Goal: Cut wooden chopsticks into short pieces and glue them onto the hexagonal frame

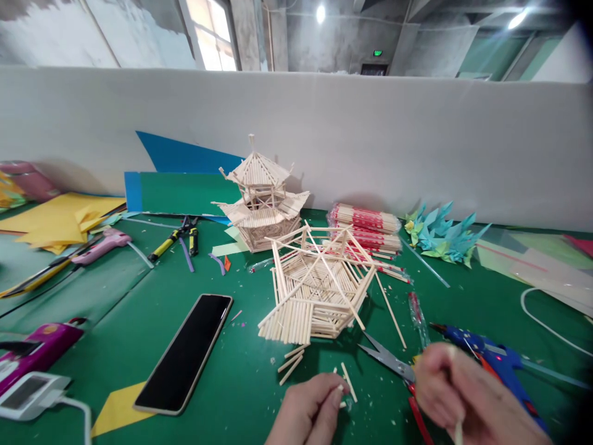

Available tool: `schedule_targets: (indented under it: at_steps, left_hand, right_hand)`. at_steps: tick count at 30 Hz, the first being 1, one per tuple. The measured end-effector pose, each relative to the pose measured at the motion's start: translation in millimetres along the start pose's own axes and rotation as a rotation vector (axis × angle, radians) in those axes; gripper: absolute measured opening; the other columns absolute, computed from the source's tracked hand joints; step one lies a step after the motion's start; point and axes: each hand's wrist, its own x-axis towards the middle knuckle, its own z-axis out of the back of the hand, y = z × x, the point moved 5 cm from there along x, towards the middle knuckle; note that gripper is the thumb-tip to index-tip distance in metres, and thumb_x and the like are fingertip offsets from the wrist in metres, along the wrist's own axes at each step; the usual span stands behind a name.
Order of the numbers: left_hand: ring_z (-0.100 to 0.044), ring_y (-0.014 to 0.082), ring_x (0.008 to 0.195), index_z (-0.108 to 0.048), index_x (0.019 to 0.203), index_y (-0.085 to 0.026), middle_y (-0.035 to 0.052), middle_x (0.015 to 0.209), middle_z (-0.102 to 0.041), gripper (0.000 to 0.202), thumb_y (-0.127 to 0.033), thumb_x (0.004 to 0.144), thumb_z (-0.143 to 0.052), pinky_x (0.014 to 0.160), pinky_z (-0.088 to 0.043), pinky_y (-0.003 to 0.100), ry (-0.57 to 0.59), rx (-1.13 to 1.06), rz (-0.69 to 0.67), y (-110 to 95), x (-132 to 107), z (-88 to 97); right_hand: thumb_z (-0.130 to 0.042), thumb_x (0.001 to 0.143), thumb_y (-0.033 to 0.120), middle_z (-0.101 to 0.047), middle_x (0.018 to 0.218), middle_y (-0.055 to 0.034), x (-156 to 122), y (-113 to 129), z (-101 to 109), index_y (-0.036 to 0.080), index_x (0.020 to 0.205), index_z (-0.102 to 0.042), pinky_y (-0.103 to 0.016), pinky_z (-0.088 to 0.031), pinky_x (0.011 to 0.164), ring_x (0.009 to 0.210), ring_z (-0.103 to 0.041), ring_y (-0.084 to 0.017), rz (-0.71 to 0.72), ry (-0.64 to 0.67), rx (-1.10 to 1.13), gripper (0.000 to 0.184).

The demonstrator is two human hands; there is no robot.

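Note:
My left hand [309, 409] is at the bottom centre, its fingers pinched on a short wooden stick [341, 389]. My right hand [467, 395] is at the bottom right, blurred, with fingers curled round a thin wooden stick [458, 431] that points down. Just beyond both hands stands a half-built hexagonal frame of wooden sticks [315, 287] on the green table [241, 371]. Short cut stick pieces [291, 363] lie between the frame and my left hand. Scissors [386, 358] with red handles lie beside my right hand. A blue glue gun [491, 361] rests behind it.
A finished stick pagoda [262, 198] stands behind the frame, with packs of chopsticks [365, 225] to its right. A black phone [185, 352] lies left of centre. Pliers [176, 238], a pink glue gun [99, 245], yellow paper [60, 219], paper cranes [440, 232] and a white wall board [417, 136] surround the area.

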Motion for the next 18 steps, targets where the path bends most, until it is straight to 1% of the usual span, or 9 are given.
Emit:
schedule_targets:
  at_steps: [2,3,5,7,9,12,14,16,18]
  left_hand:
    - [-0.043,0.0142,0.060,-0.061,0.087,-0.018,0.0023,0.067,-0.053,0.035,-0.046,0.083,-0.041,0.056,-0.034,0.023,0.003,-0.175,0.051,-2.4,1.9,-4.4]
    - [-0.042,0.0132,0.059,-0.061,0.089,-0.018,0.0011,0.065,-0.051,0.036,-0.048,0.081,-0.043,0.054,-0.033,0.022,0.002,-0.266,0.082,-3.5,4.1,-7.4]
    - [-0.034,0.0098,0.050,-0.061,0.090,-0.016,-0.0038,0.055,-0.042,0.040,-0.051,0.077,-0.048,0.048,-0.028,0.021,0.019,-0.473,0.139,-7.8,10.3,-14.8]
    - [-0.025,0.0066,0.043,-0.060,0.091,-0.014,-0.0085,0.048,-0.031,0.043,-0.053,0.073,-0.053,0.043,-0.022,0.020,0.064,-0.701,0.155,-18.1,17.7,-22.4]
    - [-0.023,0.0049,0.039,-0.058,0.089,-0.014,-0.0104,0.044,-0.029,0.044,-0.053,0.070,-0.057,0.040,-0.020,0.020,0.127,-0.871,0.119,-33.3,24.0,-28.2]
    - [-0.023,0.0033,0.035,-0.058,0.088,-0.013,-0.0109,0.040,-0.032,0.041,-0.050,0.070,-0.059,0.038,-0.019,0.019,0.249,-0.974,0.063,-53.9,27.7,-35.2]
    - [-0.024,0.0027,0.034,-0.057,0.088,-0.012,-0.0111,0.039,-0.033,0.039,-0.048,0.072,-0.059,0.038,-0.019,0.018,0.322,-0.995,0.046,-60.9,27.0,-38.9]
    - [-0.025,0.0027,0.033,-0.055,0.087,-0.013,-0.0112,0.038,-0.033,0.038,-0.048,0.072,-0.059,0.037,-0.019,0.018,0.372,-0.992,0.044,-60.3,25.2,-40.7]
    - [-0.024,0.0027,0.033,-0.053,0.086,-0.014,-0.0117,0.039,-0.032,0.036,-0.047,0.073,-0.058,0.037,-0.018,0.017,0.396,-0.963,0.055,-53.3,22.8,-39.2]
  right_hand:
    - [-0.054,0.074,0.047,-0.031,0.049,0.0064,4.6,5.1,17.2,0.025,0.082,-0.059,-0.018,-0.026,0.036,0.040,-0.026,-0.007,0.125,-0.212,0.198,0.025]
    - [-0.056,0.074,0.045,-0.030,0.050,0.0068,6.5,4.3,22.1,0.025,0.084,-0.059,-0.017,-0.024,0.034,0.039,-0.023,-0.006,0.158,-0.293,0.248,0.023]
    - [-0.056,0.073,0.045,-0.028,0.047,0.0069,9.2,-2.2,25.0,0.022,0.071,-0.058,-0.017,-0.023,0.034,0.038,-0.021,-0.006,0.150,-0.393,0.275,0.023]
    - [-0.056,0.073,0.047,-0.025,0.044,0.0065,10.5,-10.3,22.0,0.019,0.054,-0.050,-0.017,-0.024,0.035,0.039,-0.021,-0.007,0.115,-0.400,0.265,0.034]
    - [-0.058,0.071,0.050,-0.025,0.042,0.0062,10.2,-17.5,19.3,0.018,0.047,-0.044,-0.017,-0.026,0.036,0.040,-0.023,-0.007,0.089,-0.372,0.246,0.042]
    - [-0.059,0.067,0.055,-0.028,0.043,0.0068,8.4,-26.7,23.3,0.019,0.057,-0.052,-0.017,-0.027,0.038,0.040,-0.024,-0.006,0.064,-0.363,0.247,0.038]
    - [-0.059,0.068,0.055,-0.030,0.045,0.0067,8.0,-32.9,28.0,0.021,0.064,-0.056,-0.017,-0.029,0.039,0.042,-0.027,-0.006,0.034,-0.338,0.238,0.035]
    - [-0.059,0.069,0.053,-0.034,0.049,0.0057,8.1,-38.8,31.2,0.021,0.069,-0.058,-0.018,-0.033,0.041,0.045,-0.032,-0.008,0.003,-0.283,0.189,0.032]
    - [-0.059,0.070,0.050,-0.039,0.054,0.0047,7.9,-45.4,33.1,0.022,0.078,-0.059,-0.019,-0.034,0.043,0.048,-0.037,-0.009,-0.036,-0.234,0.096,0.029]
